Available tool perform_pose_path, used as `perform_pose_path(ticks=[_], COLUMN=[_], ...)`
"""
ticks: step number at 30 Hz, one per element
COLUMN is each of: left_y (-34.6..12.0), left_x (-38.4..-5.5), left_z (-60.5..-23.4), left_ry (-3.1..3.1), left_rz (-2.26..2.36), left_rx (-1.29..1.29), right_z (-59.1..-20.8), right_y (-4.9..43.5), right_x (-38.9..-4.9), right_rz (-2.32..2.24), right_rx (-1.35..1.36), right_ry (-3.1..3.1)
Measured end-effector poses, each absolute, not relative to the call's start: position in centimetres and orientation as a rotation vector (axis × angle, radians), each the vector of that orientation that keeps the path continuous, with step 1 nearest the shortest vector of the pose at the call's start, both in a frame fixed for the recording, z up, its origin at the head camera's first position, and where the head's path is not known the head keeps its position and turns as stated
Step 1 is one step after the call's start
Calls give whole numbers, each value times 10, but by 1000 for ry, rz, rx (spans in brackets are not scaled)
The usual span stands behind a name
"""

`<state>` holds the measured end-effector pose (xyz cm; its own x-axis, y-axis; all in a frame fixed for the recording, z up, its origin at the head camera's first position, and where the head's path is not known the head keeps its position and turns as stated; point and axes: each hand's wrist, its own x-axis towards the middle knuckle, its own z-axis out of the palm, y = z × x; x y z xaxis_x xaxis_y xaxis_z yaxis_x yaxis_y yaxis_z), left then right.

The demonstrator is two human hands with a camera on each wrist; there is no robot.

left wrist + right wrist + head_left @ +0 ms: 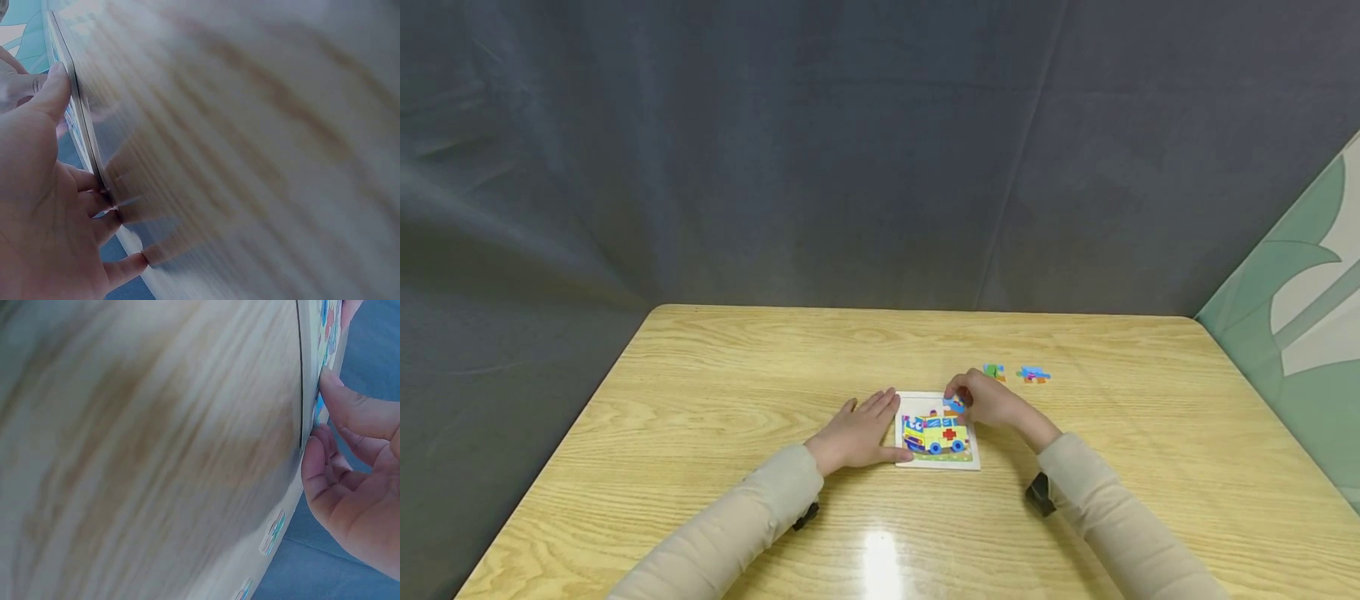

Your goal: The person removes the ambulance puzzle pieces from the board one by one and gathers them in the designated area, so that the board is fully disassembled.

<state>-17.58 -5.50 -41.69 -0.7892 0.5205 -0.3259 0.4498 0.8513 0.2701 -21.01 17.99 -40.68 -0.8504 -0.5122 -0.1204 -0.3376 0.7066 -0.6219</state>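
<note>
A white-framed jigsaw puzzle board lies flat on the table, its picture a yellow ambulance with a red cross. My left hand rests along the board's left side with fingers spread and the thumb over the frame's lower left corner. In the left wrist view, the left hand's fingertips touch down by the board's edge. My right hand pinches a blue puzzle piece at the board's upper right corner. The right wrist view shows the right thumb over the board, with the piece mostly hidden there.
Two loose puzzle pieces lie beyond the right hand: a green and blue piece and a blue and orange piece. The wooden table ends at a dark curtain behind. A green and white panel stands at the right.
</note>
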Motion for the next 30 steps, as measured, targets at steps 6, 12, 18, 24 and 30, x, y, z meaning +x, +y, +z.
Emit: perform_pose_path(ticks=[6,12,18,24,30], left_y=[-55,-56,-56,-55,-56], left_x=[-175,-175,-176,-175,-175], left_z=[-415,-416,-417,-417,-417], left_ry=[2634,2640,2643,2635,2634], left_rz=[263,259,256,265,247], left_rx=[717,720,725,721,731], right_z=[-406,-409,-406,-405,-404], right_y=[179,182,187,198,208], right_x=[-208,-210,-208,-210,-213], right_rz=[-900,-934,-1039,-1183,-1281], right_rx=[-593,-595,-609,-488,-296], right_ry=[2629,2642,2588,2467,2392])
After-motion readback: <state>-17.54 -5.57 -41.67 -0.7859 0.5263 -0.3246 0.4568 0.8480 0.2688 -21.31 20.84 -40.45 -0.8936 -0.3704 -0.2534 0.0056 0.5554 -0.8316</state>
